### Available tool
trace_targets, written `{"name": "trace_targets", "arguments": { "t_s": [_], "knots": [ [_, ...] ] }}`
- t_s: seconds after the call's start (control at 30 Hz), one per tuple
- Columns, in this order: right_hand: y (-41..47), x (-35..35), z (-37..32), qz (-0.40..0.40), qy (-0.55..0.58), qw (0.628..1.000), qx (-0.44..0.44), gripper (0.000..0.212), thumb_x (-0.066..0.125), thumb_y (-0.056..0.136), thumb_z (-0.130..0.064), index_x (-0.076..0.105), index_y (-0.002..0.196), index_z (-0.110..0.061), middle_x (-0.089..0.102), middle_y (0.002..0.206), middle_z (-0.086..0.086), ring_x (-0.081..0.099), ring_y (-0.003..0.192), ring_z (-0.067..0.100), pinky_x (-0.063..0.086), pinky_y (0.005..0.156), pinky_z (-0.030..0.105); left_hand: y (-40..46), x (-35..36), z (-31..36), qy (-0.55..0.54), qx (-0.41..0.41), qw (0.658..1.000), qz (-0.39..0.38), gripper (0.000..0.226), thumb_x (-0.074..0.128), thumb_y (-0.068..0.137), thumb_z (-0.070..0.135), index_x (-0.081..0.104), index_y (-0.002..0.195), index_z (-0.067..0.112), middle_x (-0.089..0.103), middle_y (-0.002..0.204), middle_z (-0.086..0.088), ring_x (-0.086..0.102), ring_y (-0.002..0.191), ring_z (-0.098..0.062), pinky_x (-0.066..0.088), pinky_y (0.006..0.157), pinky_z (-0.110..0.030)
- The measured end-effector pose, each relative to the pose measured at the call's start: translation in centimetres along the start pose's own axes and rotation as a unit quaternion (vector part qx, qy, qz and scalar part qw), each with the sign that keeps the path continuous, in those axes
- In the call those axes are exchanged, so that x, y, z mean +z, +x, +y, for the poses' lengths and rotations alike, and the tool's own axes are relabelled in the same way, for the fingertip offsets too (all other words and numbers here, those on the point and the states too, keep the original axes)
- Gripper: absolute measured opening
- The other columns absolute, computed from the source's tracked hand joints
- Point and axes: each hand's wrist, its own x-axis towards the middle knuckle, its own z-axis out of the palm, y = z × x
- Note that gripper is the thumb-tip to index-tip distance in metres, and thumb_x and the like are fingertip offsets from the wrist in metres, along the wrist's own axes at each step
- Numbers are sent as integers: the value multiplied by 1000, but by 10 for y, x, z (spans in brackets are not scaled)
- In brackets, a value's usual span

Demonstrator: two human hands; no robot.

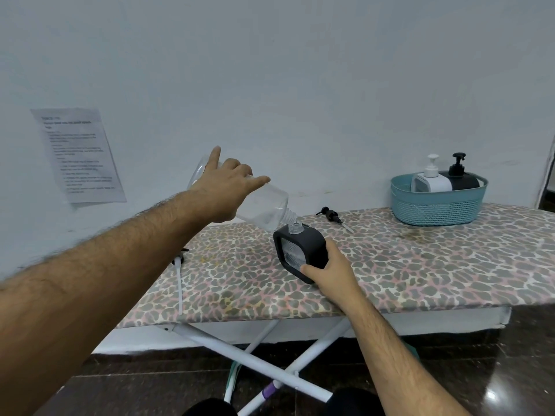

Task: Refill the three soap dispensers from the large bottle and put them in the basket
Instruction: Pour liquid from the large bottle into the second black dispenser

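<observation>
**Pouring from the large bottle into the third dispenser**

Your left hand (223, 190) is wrapped round the clear large bottle (258, 205), index finger and thumb sticking out straight, and holds it tipped neck-down to the right. The bottle's threaded neck meets the open mouth of the black dispenser (300, 250), which stands tilted on the leopard-print desk (420, 265). Your right hand (327, 268) grips that dispenser at its lower right corner, thumb on the front face and fingers curled behind. Whether liquid is flowing cannot be told; the bottle looks nearly clear throughout.

Just behind the dispenser, a black pump head (332, 216) lies on its side on the desk with its tube pointing right. At the desk's left edge lies another pump (179, 277), its long white tube running toward you. Well to the right, the teal basket (438, 202) sits on the desk and contains a white dispenser (431, 181) and a second black dispenser (461, 178), both upright with pumps fitted. A printed sheet (79, 154) hangs on the wall at left.
</observation>
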Motion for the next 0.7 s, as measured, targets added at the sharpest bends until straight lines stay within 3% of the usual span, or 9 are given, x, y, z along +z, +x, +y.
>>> {"name": "trace_targets", "arguments": {
  "t_s": [0.13,0.3,0.7],
  "knots": [
    [0,0,1,2,-1,1000,3,45,73,83,-12,51,118,-29,65,107,-13,64,97,5,55,79,25,2,-1,1,6,4,1000,5,92,71,83,11,16,153,34,42,147,-4,33,139,-28,4,117,-64],
    [0,0,1,0,4,1000,1,47,73,83,-11,52,121,-28,65,108,-14,63,98,3,51,75,19,3,-2,1,11,9,1000,7,94,73,81,10,17,153,34,42,147,-5,32,139,-28,3,116,-65],
    [2,0,3,-1,1,1000,4,48,73,84,-12,50,122,-29,65,109,-14,63,98,4,56,79,27,6,-8,2,6,12,1000,10,92,70,82,5,20,153,33,42,146,-5,31,140,-28,-1,116,-66]
  ]
}}
